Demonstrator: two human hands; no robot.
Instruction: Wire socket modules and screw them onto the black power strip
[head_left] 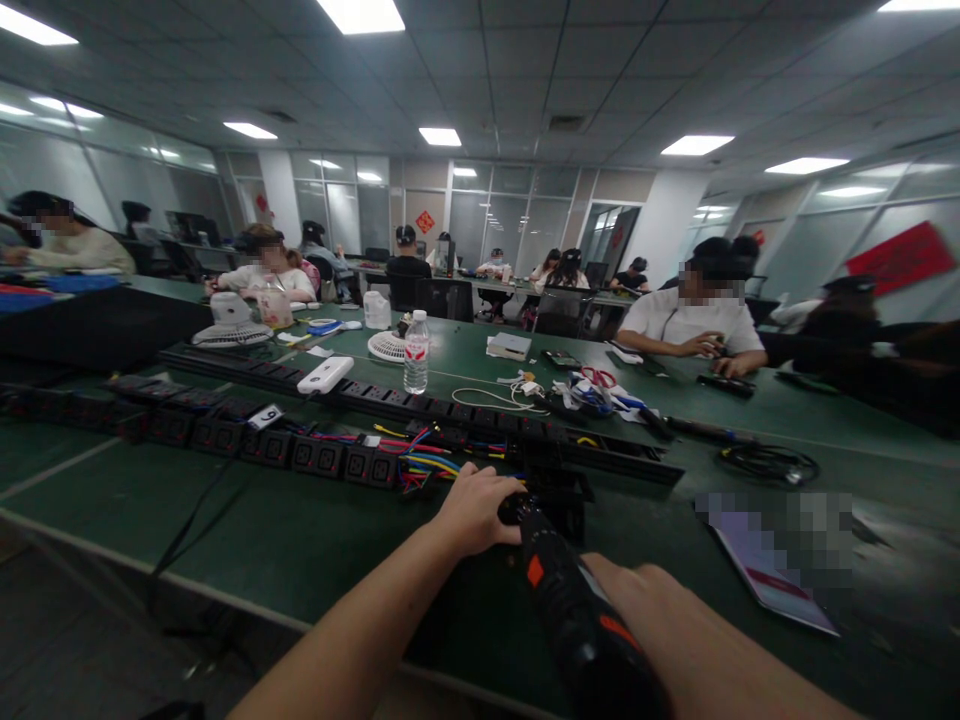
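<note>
My right hand (626,590) is closed around a black power screwdriver (574,610) with orange marks, its nose pointing away from me. At that nose, my left hand (480,508) grips a small round black part (513,508), whose exact kind I cannot make out. Just beyond lies a long black power strip (307,452) with a row of sockets. Blue, red and yellow wires (431,462) spill from its open end, close to my left fingers. A second long black strip (375,395) runs parallel behind it.
A water bottle (416,352) and a white power bank (325,375) stand near the strips. Beyond are small white fans (232,322). To the right are a coiled black cable (772,463), a purple booklet (772,570) and a co-worker (690,320) across the green table (840,415).
</note>
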